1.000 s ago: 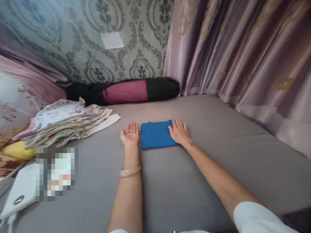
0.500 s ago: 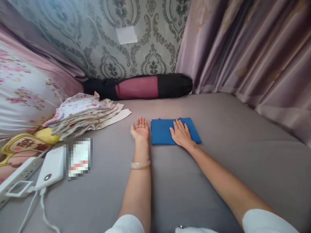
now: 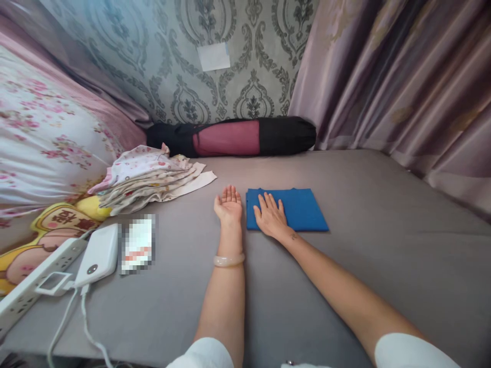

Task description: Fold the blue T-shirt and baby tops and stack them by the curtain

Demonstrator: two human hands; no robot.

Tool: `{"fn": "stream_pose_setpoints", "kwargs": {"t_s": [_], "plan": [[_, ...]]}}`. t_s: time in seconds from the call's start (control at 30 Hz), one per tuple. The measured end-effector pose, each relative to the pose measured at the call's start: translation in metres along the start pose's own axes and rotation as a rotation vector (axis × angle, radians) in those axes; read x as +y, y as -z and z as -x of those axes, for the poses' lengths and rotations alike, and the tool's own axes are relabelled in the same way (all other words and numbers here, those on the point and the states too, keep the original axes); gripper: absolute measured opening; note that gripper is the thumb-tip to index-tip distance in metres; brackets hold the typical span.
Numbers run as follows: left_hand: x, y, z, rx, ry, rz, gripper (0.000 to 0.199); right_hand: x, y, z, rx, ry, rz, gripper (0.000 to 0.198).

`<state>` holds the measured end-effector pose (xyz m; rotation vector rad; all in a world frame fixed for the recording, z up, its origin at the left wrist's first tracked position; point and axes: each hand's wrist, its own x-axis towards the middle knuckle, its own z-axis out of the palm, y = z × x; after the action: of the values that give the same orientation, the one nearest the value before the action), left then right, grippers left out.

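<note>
A folded blue cloth (image 3: 288, 209) lay flat on the grey bed (image 3: 364, 245), a neat rectangle roughly in the middle of the mattress and well apart from everything else. The right hand (image 3: 270, 219) rested palm down on the cloth's left end, fingers spread and straight, pressing on the fabric rather than gripping it — nothing was held. The left hand (image 3: 228, 205) lay just beside the cloth's left edge, palm turned up and fingers loosely extended, empty and resting on the bed sheet; whether it touched the cloth could not be told. A pale bangle (image 3: 229, 260) sat round the left wrist, and both forearms stretched forward from white sleeves at the bottom of the view. To the left, a stack of folded patterned clothes (image 3: 149, 176) lay near the far side of the bed, its lowest piece sticking out toward the middle. Behind it and the cloth, a black and maroon roll bag (image 3: 233, 137) lay lengthwise against the patterned wall (image 3: 172, 61). A floral pillow (image 3: 42, 138) filled the left side, with a yellow cushion (image 3: 57, 225) below it. Nearer the left corner sat a white power bank (image 3: 97, 254) and a white power strip (image 3: 34, 281), cables trailing off the bed — a blurred patch lay beside them. Mauve curtains (image 3: 402, 82) hung along the right.
</note>
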<state>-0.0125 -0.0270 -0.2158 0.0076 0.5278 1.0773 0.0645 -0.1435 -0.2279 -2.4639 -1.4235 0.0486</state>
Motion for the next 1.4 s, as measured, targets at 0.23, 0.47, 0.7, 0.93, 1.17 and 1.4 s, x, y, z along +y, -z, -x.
{"fn": "stream_pose_setpoints", "kwargs": {"t_s": [0.23,0.47,0.7,0.93,1.17,1.4], "plan": [[-0.001,0.0,-0.001,0.014,-0.007,-0.006,0.034,0.002,0.002,-0.002,-0.037,-0.013,-0.007,0.06],[0.007,-0.002,-0.002,-0.036,-0.074,-0.019,0.034,-0.021,0.006,0.002,-0.008,0.121,-0.017,0.059],[0.011,-0.002,-0.003,-0.039,-0.068,-0.007,0.036,-0.03,-0.007,0.008,-0.023,0.138,-0.026,0.061],[0.005,-0.003,-0.001,-0.06,-0.063,-0.095,0.036,-0.024,0.005,-0.008,-0.047,0.125,-0.056,0.06],[-0.005,-0.007,0.005,-0.084,0.043,-0.254,0.031,-0.01,-0.003,-0.026,-0.047,0.066,-0.027,0.061],[-0.018,-0.011,0.008,-0.135,0.054,-0.441,0.03,-0.009,0.0,-0.026,-0.1,0.066,-0.067,0.061]]}}
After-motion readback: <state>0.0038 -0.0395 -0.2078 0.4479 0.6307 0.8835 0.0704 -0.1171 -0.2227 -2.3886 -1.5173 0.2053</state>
